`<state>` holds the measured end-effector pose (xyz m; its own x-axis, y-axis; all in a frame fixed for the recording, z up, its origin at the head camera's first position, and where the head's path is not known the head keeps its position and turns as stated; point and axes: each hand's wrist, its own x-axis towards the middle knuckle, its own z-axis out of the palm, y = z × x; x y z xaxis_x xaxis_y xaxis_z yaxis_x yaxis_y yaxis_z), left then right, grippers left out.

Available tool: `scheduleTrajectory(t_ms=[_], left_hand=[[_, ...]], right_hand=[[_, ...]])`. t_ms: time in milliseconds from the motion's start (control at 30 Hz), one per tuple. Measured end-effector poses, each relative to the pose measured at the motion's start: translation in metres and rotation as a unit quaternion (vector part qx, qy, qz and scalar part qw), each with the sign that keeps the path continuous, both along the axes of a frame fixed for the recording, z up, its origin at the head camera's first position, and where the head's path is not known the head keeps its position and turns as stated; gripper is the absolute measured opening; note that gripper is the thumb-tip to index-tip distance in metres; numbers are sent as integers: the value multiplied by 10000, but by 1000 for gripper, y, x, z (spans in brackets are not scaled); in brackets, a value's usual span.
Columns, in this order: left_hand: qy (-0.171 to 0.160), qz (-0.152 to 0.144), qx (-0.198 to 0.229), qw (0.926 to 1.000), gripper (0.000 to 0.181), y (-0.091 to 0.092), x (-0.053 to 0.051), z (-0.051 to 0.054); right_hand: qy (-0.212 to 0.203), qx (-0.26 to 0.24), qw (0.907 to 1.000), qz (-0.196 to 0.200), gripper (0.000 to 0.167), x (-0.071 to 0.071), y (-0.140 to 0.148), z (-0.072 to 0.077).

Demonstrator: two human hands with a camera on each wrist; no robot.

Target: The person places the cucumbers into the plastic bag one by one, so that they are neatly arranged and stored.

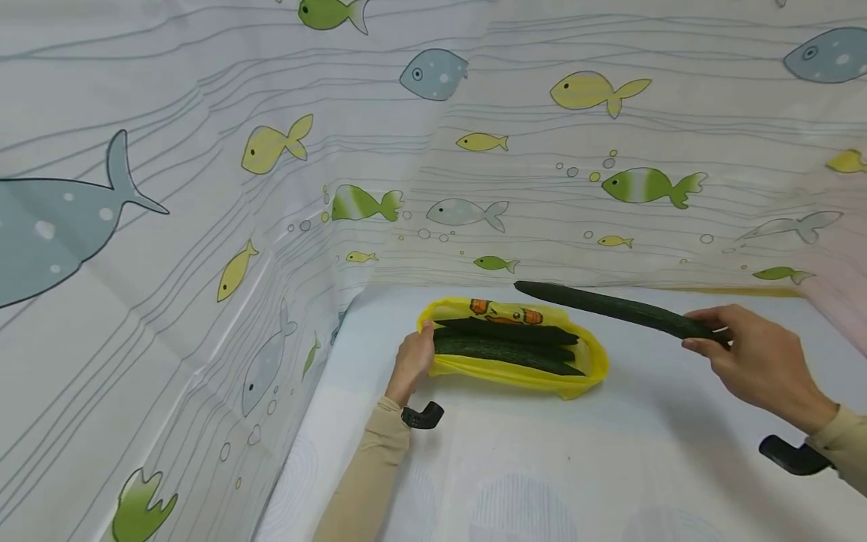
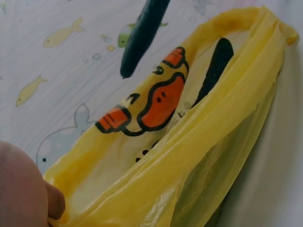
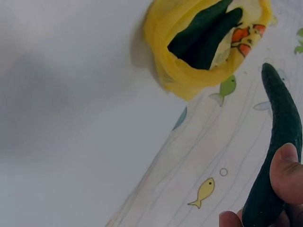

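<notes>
A yellow plastic bag [image 1: 521, 382] lies on the white table with its mouth spread wide and its rim rolled outward. Several dark green cucumbers [image 1: 504, 350] rest side by side inside it. My left hand [image 1: 413, 360] pinches the bag's left end; in the left wrist view the thumb [image 2: 21, 189] presses against the yellow film. Held by one end in my right hand [image 1: 762, 361], another long cucumber [image 1: 609, 307] is raised to the right of the bag, its far tip pointing left. The right wrist view shows the thumb [image 3: 286, 172] laid along this cucumber [image 3: 284, 118].
Behind and to the left of the table [image 1: 515, 467] hangs a pale sheet [image 1: 379, 150] printed with fish. Orange and black cartoon printing [image 1: 506, 311] marks the bag's inner back wall. A black wrist mount [image 1: 423, 415] sits on the left forearm, another [image 1: 792, 455] on the right.
</notes>
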<state>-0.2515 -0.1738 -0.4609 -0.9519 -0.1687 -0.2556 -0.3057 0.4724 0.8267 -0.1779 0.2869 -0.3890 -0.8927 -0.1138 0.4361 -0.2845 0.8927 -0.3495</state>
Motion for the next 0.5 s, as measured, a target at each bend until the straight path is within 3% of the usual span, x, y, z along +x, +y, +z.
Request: scheduleTrajectory(t_ms=[500], left_hand=[[11,-47,-27,10000,58,-3,1,0]], right_hand=[[124,-253,9973,672,41,5,-28,-12]])
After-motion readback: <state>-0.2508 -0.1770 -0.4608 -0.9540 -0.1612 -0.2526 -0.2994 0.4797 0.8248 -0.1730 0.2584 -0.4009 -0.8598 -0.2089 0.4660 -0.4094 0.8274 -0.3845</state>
